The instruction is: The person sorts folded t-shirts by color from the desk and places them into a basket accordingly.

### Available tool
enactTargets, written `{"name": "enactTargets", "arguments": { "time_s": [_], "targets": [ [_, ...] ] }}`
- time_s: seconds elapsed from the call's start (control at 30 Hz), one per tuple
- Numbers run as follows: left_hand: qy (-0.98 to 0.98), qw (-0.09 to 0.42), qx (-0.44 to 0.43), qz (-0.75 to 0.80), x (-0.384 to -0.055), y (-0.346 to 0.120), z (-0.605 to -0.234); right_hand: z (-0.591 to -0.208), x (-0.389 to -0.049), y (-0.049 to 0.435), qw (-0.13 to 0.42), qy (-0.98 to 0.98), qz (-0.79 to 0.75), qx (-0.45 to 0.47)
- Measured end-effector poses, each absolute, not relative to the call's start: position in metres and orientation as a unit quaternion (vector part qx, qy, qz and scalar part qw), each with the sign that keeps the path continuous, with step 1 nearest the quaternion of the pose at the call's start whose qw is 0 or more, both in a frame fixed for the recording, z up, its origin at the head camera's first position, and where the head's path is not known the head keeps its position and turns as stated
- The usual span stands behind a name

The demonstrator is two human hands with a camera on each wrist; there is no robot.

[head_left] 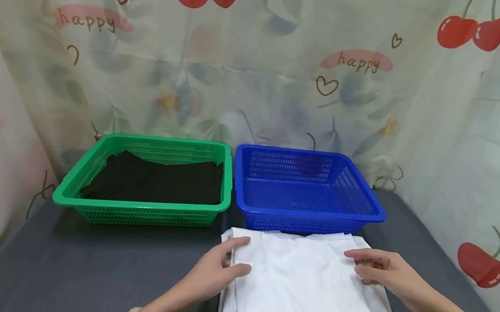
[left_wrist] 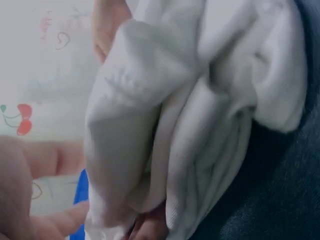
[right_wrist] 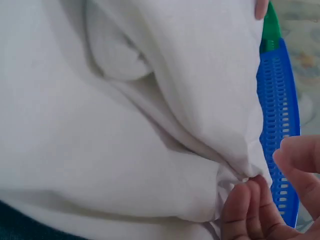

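Note:
A folded white garment point(head_left: 302, 293) lies in front on the dark tabletop, its layers loose along the left and far edges. My left hand point(head_left: 217, 269) is at its left edge, thumb and index finger over the top; in the left wrist view some fingertips point(left_wrist: 150, 227) are tucked into the folds. At the far right corner is my right hand point(head_left: 389, 274). The right wrist view shows its curled fingers point(right_wrist: 250, 205) gripping the edge of the white garment point(right_wrist: 125, 125), while thumb and index finger stand apart from the cloth.
A green basket point(head_left: 140, 208) at the back left holds folded black cloth point(head_left: 154, 179). Right beside it, a blue basket point(head_left: 297, 195) stands just behind the white garment. A printed curtain point(head_left: 260, 87) surrounds the dark tabletop point(head_left: 118, 260) at the back and sides.

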State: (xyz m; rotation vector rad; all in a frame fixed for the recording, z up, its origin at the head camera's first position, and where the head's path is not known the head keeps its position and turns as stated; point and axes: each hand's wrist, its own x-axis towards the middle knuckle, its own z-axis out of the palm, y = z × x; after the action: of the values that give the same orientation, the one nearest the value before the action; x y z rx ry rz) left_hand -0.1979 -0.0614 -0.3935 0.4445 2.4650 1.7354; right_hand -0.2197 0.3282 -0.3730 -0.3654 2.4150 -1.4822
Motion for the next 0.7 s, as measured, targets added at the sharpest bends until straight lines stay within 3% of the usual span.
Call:
{"name": "enactTargets", "arguments": {
  "time_s": [0.13,0.3,0.7],
  "targets": [
    [0.837,0.074,0.165,0.517,-0.1966,-0.0647,-0.3978,-0.3728,-0.2186,0.3268,0.137,0.838,-0.514,-0.122],
    [0.836,0.081,0.201,0.504,-0.1972,-0.0651,-0.403,-0.3697,-0.2195,0.3243,0.179,0.838,-0.501,-0.125],
    [0.816,0.086,0.182,0.542,-0.1954,-0.0656,-0.3932,-0.3655,-0.2195,0.3199,0.243,0.812,-0.517,-0.121]
  ]
}}
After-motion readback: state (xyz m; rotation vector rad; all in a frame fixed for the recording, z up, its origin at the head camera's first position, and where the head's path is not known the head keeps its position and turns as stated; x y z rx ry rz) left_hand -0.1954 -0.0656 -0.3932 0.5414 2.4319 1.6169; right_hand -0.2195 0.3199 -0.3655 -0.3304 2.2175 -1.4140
